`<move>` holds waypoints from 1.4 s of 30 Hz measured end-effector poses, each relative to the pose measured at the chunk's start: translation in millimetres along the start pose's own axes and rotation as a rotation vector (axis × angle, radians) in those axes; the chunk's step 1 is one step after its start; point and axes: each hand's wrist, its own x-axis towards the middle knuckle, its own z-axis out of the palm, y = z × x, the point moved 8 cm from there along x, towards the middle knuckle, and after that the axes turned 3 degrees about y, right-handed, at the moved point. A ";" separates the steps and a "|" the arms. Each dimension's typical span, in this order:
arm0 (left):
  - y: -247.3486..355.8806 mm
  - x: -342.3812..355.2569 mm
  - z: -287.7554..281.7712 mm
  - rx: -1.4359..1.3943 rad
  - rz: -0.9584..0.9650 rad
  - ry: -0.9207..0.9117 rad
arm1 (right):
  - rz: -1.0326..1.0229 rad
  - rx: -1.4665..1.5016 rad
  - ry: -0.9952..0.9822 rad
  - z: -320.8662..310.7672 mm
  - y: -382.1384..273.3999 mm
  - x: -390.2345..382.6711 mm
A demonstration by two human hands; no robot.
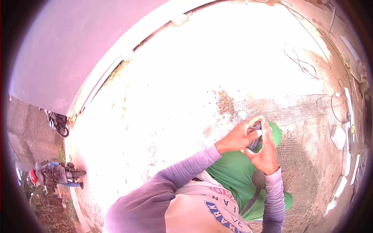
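A dark, slim phone (255,140) is held up between both of my hands, over my green-trousered knee (275,133). My left hand (237,136) grips it from the left, fingers curled around its far end and the thumb across its face. From the right, my right hand (265,149) closes on the phone, thumb at the near end and fingers stretched along the side. Its screen cannot be made out. Grey-purple sleeves cover both forearms.
Beyond my knees lie a small heap of stones (224,103) and a wire mesh sheet (283,108). Loose cables (301,64) and pale slabs (338,137) are on the right. Far left, a person in a red helmet (33,176) is by a motorbike; another motorbike (58,123) stands near the wall (70,46).
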 end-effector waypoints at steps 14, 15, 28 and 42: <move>-94.0 -52.6 -188.0 0.168 0.014 0.589 | -0.261 0.084 -0.172 130.4 29.1 111.5; -103.3 -56.5 -185.9 0.118 -0.033 0.620 | -0.257 0.088 -0.172 132.1 32.8 109.3; -89.3 -40.3 -132.3 0.333 -0.010 0.269 | -0.087 0.206 0.369 112.2 73.7 55.8; -91.5 -154.9 -196.0 0.457 -0.396 0.269 | -0.083 -0.123 0.047 155.1 26.0 44.0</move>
